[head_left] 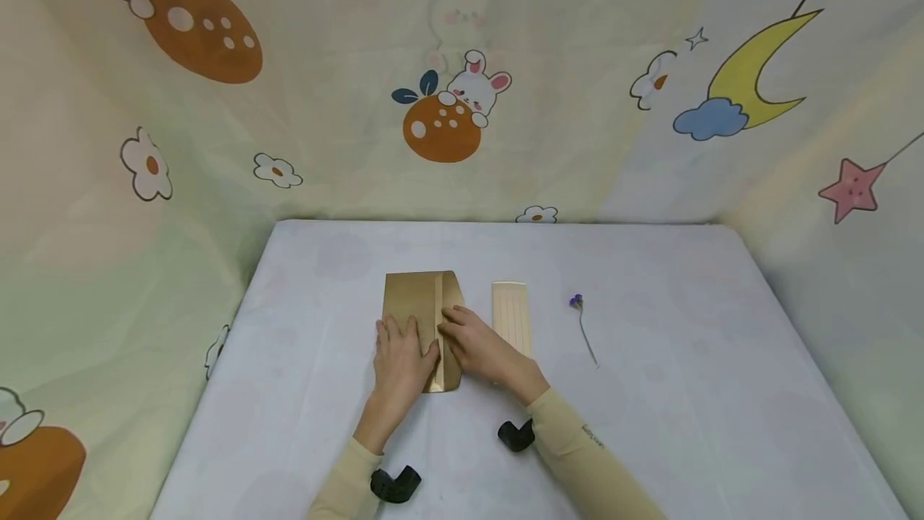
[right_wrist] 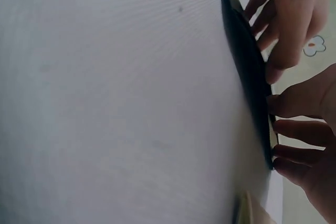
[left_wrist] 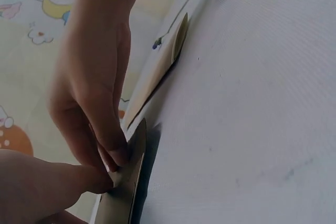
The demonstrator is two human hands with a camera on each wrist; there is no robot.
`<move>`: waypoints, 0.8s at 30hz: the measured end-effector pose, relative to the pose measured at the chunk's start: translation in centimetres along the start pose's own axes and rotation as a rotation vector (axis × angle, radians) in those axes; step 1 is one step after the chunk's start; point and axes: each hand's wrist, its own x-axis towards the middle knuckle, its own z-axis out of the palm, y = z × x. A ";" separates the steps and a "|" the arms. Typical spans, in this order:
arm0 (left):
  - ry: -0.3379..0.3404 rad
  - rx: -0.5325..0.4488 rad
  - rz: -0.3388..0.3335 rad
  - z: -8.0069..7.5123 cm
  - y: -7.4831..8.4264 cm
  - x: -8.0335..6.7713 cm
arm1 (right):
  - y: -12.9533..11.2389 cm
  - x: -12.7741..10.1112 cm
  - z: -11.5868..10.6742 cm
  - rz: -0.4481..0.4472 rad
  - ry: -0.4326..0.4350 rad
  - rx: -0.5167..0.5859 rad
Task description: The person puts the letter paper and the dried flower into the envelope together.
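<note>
A brown paper envelope (head_left: 404,295) lies on the white table, its trapezoid flap (head_left: 453,291) to the right and a pale shiny strip (head_left: 438,375) running along beside the flap. My left hand (head_left: 399,359) rests on the envelope's body with fingers spread, thumb near the strip. From the right, my right hand (head_left: 480,343) touches the strip and flap with its fingertips. In the left wrist view, the right fingertips and left thumb come close together on the brown paper (left_wrist: 121,203). The right wrist view shows the right hand's thumb and fingers (right_wrist: 299,153) spaced along the edge.
Right of the envelope lies a folded cream sheet with vertical lines (head_left: 511,315), partly under my right forearm in the head view. Farther right is a small purple flower (head_left: 576,302) on a thin stem. Patterned cloth walls (head_left: 332,103) stand behind the table and at both sides.
</note>
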 end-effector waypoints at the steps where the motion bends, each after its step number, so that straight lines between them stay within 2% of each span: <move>1: 0.003 -0.003 -0.002 0.0 -0.1 -0.1 | 0.0 0.0 0.2 0.017 -0.016 -0.004; 5: 0.002 -0.023 -0.012 -0.2 -0.6 -0.3 | -0.2 -0.2 0.7 0.067 -0.056 -0.013; 11: -0.002 -0.035 0.004 -0.6 -1.3 -0.3 | -0.4 -0.1 1.3 0.066 -0.069 -0.012; 18: 0.019 0.006 0.120 -1.2 -1.8 0.1 | -0.4 -0.1 0.9 0.056 -0.070 -0.023; 24: -0.062 0.051 0.203 -1.9 -1.9 0.8 | -0.4 0.2 0.4 0.065 -0.073 -0.061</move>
